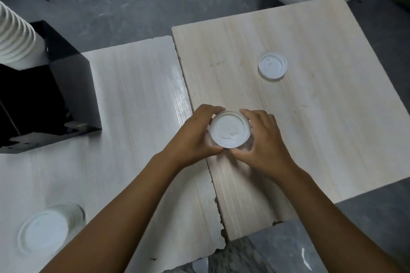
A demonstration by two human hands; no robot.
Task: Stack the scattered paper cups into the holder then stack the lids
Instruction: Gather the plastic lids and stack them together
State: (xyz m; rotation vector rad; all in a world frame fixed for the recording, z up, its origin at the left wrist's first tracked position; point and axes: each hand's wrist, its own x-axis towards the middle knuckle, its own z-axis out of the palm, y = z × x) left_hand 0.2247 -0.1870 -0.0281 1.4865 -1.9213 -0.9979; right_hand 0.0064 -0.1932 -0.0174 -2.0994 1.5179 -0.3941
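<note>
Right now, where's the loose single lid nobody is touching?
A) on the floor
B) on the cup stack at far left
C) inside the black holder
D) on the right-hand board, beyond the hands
D: the single lid lies flat on the right-hand board, apart from the lid stack that the left hand and right hand grip from either side.

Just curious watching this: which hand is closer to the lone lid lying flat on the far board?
The right hand. It sits below and slightly left of the lone lid, gripping the lid stack. The left hand is farther left, across that stack.
</note>
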